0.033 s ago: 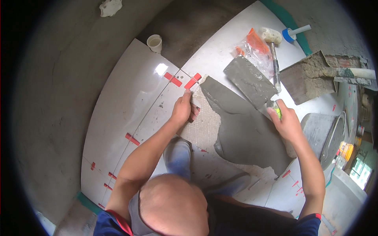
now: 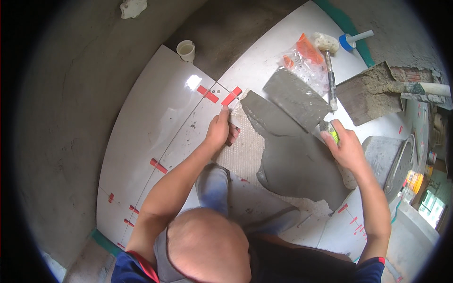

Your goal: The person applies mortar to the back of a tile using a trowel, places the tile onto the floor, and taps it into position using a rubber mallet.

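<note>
Tile (image 2: 243,148): left hand (image 2: 220,129) curling around edge, right hand (image 2: 347,145) gripping one trowel (image 2: 295,98).
Mortar (image 2: 302,162) is leaving left margin bare; two red wedges (image 2: 208,94) lying near.

Grey-smeared trowel (image 2: 296,100) over mortar-coated tile (image 2: 246,147)

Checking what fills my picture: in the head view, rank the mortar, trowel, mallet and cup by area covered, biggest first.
1. Mortar
2. Trowel
3. Mallet, long but with a thin handle
4. Cup
</note>
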`<state>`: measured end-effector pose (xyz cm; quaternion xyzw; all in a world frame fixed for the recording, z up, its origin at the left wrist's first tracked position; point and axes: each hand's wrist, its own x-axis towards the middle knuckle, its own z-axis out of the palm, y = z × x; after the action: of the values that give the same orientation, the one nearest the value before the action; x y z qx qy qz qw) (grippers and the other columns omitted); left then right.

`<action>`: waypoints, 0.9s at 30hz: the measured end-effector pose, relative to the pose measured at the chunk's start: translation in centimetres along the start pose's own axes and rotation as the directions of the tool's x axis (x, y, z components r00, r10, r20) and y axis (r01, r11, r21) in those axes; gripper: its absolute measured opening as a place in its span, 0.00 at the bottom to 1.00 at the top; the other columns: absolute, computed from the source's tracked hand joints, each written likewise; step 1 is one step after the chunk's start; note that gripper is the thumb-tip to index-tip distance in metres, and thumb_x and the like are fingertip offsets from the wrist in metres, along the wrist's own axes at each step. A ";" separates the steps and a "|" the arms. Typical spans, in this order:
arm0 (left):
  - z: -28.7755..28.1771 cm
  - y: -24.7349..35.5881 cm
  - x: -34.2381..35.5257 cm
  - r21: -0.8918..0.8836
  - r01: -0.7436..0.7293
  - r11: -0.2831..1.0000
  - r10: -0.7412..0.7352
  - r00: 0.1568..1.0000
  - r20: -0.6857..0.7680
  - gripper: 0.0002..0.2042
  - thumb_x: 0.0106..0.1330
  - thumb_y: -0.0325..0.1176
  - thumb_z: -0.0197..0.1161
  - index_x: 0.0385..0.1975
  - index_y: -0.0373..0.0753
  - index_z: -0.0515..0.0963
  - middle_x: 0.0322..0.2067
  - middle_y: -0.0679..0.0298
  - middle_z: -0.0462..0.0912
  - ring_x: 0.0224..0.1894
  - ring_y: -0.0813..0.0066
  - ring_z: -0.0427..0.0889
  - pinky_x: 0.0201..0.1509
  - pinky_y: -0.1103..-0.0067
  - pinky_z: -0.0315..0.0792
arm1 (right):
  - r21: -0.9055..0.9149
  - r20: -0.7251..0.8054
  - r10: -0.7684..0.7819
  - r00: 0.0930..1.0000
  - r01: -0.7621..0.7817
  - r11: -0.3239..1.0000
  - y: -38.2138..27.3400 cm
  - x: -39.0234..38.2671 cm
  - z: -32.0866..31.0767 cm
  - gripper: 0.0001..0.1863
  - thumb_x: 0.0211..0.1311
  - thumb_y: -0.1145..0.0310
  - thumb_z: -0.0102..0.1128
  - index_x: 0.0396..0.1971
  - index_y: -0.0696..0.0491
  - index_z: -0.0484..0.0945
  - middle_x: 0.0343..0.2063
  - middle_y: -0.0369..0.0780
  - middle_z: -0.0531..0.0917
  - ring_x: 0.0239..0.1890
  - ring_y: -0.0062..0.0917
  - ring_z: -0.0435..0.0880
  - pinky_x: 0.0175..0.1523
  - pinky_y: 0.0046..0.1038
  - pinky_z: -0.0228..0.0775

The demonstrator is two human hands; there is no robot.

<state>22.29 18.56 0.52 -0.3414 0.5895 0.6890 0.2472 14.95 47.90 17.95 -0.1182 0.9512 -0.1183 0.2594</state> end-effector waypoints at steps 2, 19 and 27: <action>0.0 0.0 0.0 -0.020 0.016 1.000 -0.016 1.000 0.000 0.34 0.70 0.55 0.31 0.19 0.30 0.73 0.11 0.59 0.73 0.11 0.71 0.70 0.16 0.76 0.67 | -0.034 0.016 -0.122 0.992 0.122 0.992 -0.9 0.3 -1.7 0.18 0.60 0.54 0.57 0.39 0.54 0.71 0.22 0.52 0.79 0.28 0.51 0.79 0.34 0.43 0.71; -1.7 -0.4 0.9 -0.152 0.138 0.979 -0.110 0.978 0.177 0.35 0.68 0.58 0.28 0.38 0.26 0.71 0.18 0.56 0.77 0.14 0.70 0.73 0.17 0.77 0.69 | -0.037 0.324 -0.215 0.921 0.240 0.970 -7.9 4.5 -4.5 0.19 0.62 0.55 0.53 0.32 0.60 0.76 0.26 0.54 0.80 0.34 0.49 0.79 0.41 0.41 0.71; -1.6 -0.3 0.8 -0.174 0.163 0.971 -0.131 0.975 0.182 0.37 0.68 0.59 0.27 0.46 0.23 0.67 0.19 0.57 0.77 0.14 0.70 0.73 0.17 0.78 0.68 | -0.044 0.313 -0.144 0.939 0.166 0.985 -8.5 7.2 -1.7 0.22 0.63 0.52 0.52 0.32 0.60 0.77 0.28 0.55 0.80 0.35 0.48 0.79 0.43 0.40 0.70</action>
<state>22.35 17.05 -0.39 -0.3464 0.4718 0.7478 0.3134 9.40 38.08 18.44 -0.2188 0.8902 -0.0849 0.3904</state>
